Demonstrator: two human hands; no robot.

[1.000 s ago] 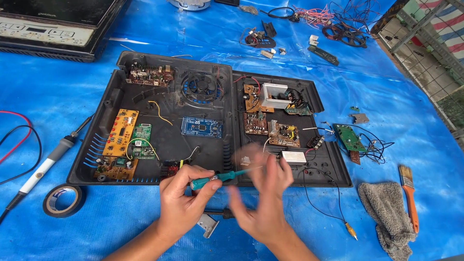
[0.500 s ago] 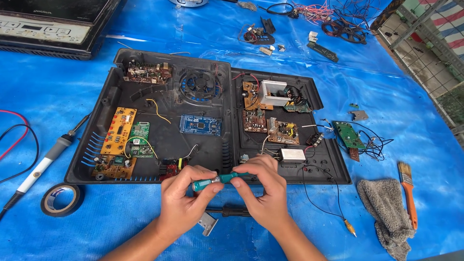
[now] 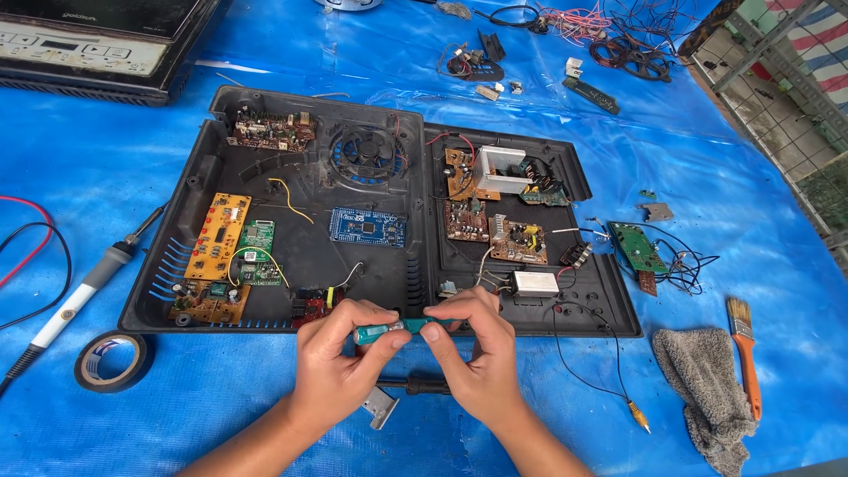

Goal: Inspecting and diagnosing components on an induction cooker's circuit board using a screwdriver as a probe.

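Blue tarp covers the tabletop [image 3: 106, 424] beneath both hands. Left hand [image 3: 340, 358] and right hand [image 3: 473, 353] each pinch one end of a small green-handled screwdriver [image 3: 389, 330], its long axis lying left to right between them, just in front of the open black casing [image 3: 406, 274] holding circuit boards.

A crinkled blue plastic tarp [image 3: 159, 168] covers the whole work surface and shines in bright, even daylight. At the upper right edge stands a metal wire grid frame [image 3: 777, 97], with red, white and blue striped fabric [image 3: 817, 40] behind it.
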